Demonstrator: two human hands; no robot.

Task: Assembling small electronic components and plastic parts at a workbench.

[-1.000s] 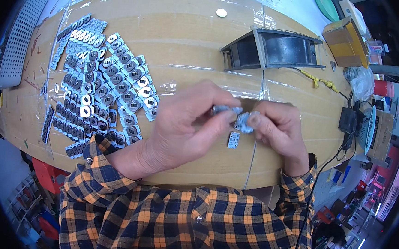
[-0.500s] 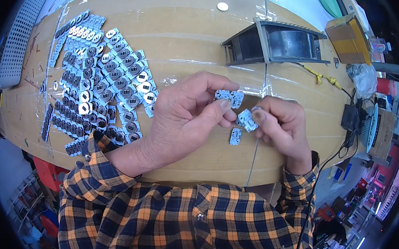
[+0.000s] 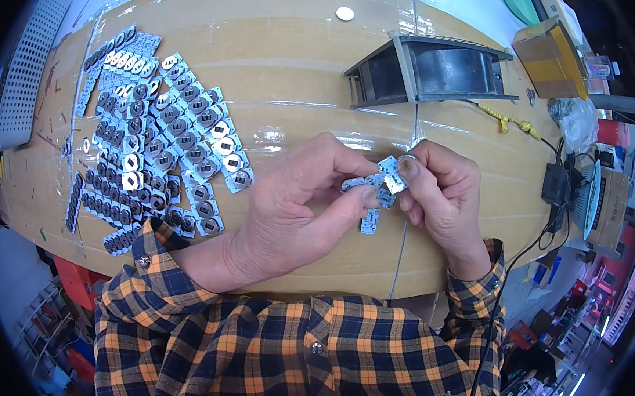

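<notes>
Between thumb and fingers, my left hand (image 3: 299,197) pinches small pale-blue circuit boards (image 3: 353,183). Close against them, my right hand (image 3: 443,192) grips another small circuit board (image 3: 391,172) between thumb and bent forefinger. The boards of the two hands overlap in view, so I cannot tell whether they are joined. Just below the fingertips, one more circuit board (image 3: 369,221) shows on the cardboard, its upper end partly hidden. To the left lie many strips of circuit boards (image 3: 189,134) with round dark or silver parts on them.
Brown cardboard (image 3: 290,64) covers the table. A black fan (image 3: 444,71) stands beyond my right hand, its yellow-wrapped cable (image 3: 510,123) running right. A cardboard box (image 3: 552,60) and a plastic bag (image 3: 574,135) are at the right edge. A white round piece (image 3: 345,13) lies far off.
My right hand's board has risen and come up against the boards in my left hand. The left hand's boards have tilted and dropped a little. The view has shifted slightly.
</notes>
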